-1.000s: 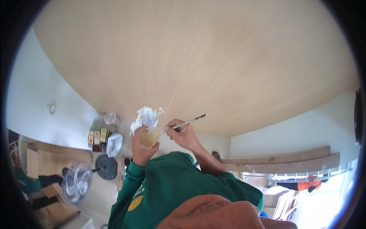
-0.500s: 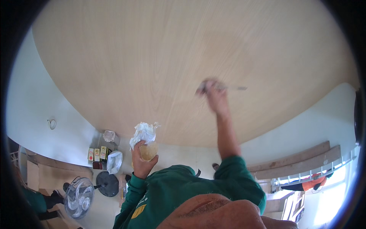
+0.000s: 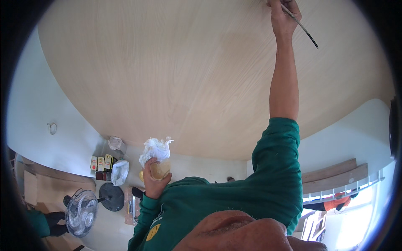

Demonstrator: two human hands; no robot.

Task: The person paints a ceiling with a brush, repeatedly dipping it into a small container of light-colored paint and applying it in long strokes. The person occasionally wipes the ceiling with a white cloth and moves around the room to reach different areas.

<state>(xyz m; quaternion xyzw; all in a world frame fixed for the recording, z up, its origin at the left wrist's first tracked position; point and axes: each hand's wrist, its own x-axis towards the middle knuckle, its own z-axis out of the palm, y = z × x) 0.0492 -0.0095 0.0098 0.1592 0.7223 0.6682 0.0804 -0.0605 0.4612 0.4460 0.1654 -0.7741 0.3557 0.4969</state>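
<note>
My right hand reaches far up against a large pale wooden panel and grips a thin dark-handled brush, whose bristle end is hidden by my fingers at the panel. My left hand stays close to my chest, holding a small clear cup of yellowish liquid together with a crumpled white rag. I wear a green long-sleeved top; the right sleeve is pushed up past the elbow.
On the floor below stand a floor fan with a round black base, several small cans and plastic bags. Another person in green is at the lower left. Wooden planks lean at the right.
My right hand has lifted away from the cup and stretched up and to the right across the wooden panel with the brush. My left hand has kept the cup and rag near my chest.
</note>
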